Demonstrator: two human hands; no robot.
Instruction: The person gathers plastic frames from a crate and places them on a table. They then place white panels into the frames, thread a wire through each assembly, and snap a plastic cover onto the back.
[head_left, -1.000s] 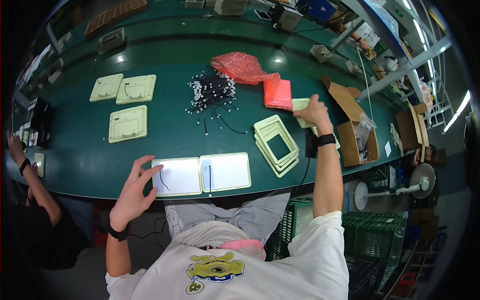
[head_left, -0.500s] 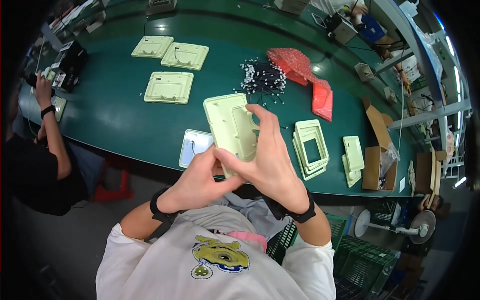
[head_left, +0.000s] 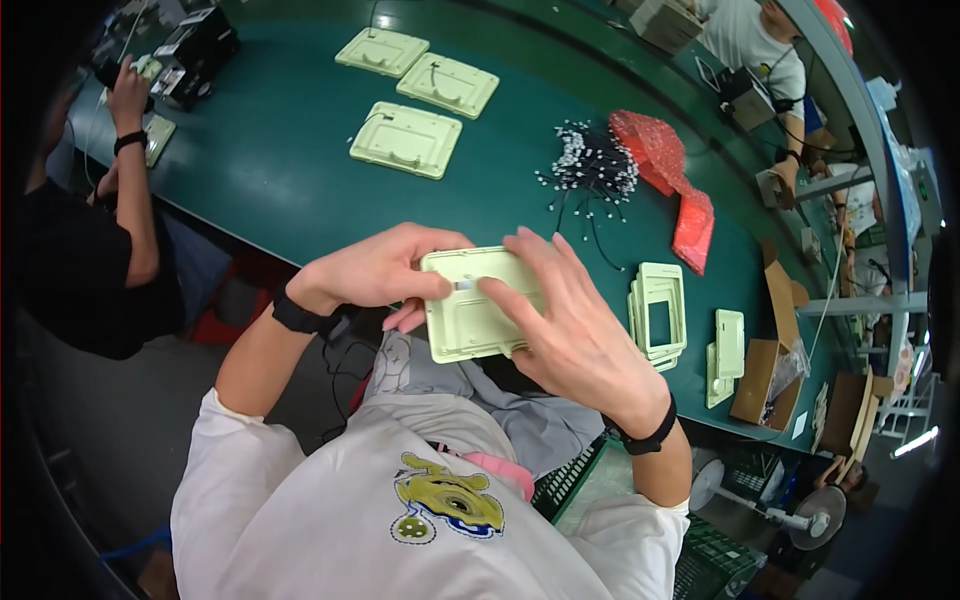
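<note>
Between my hands, close to the table's front edge, is a pale green plastic housing panel, its ribbed inner side facing up. My left hand grips its left end, thumb on the inner face and other fingers underneath. My right hand clasps the right end, with one fingertip pressed on the inside near the left thumb. A small whitish piece shows between those fingertips; its kind is too small to tell. Beyond lie similar panels with short black cables, the nearest panel among them.
A heap of black cables with white connectors lies beside red bubble wrap. Rightward on the green table are stacked pale green frames, smaller panels and an opened cardboard box. A co-worker's arm is at left.
The panel has turned from upright to lying lengthwise, nearer my body. My left hand has moved up to its left end, and a right fingertip now rests on its inside. The view has shifted.
</note>
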